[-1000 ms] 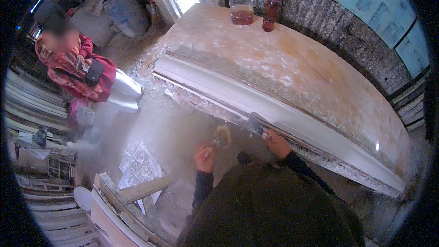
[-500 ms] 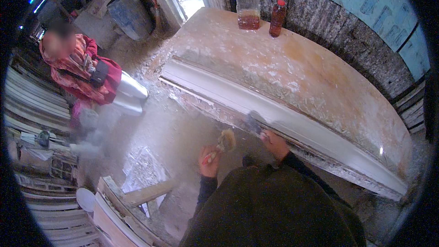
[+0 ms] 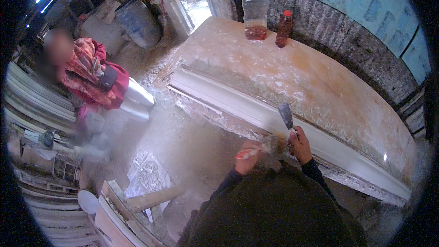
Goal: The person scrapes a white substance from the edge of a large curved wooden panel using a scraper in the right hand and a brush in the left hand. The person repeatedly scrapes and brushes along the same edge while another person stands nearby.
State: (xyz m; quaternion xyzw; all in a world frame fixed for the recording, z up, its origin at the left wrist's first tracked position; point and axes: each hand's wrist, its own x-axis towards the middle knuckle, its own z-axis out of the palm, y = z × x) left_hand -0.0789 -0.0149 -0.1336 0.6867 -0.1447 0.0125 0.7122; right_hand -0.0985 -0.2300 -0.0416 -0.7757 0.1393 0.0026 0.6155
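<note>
My left hand (image 3: pixel 247 158) is closed round the reddish handle of a paintbrush (image 3: pixel 275 145), whose pale bristles point right. In my right hand (image 3: pixel 299 145) is a putty knife (image 3: pixel 286 115), its grey blade tilted up and away from me. The bristles come close to the right hand below the blade; whether they touch it I cannot tell. Behind both hands a long white moulding (image 3: pixel 242 105) lies along the near edge of a worn work table (image 3: pixel 320 89).
A large bottle with a yellow cap (image 3: pixel 255 16) and a smaller red-capped bottle (image 3: pixel 284 29) stand on the table's far side. A person in a red top (image 3: pixel 98 77) is at the left. A wooden frame (image 3: pixel 123 210) stands lower left, near a white sheet (image 3: pixel 148 178) with debris.
My left hand has carried the paintbrush right, up to the right hand. The right hand has risen and moved right, with the putty knife's blade now turned more upward.
</note>
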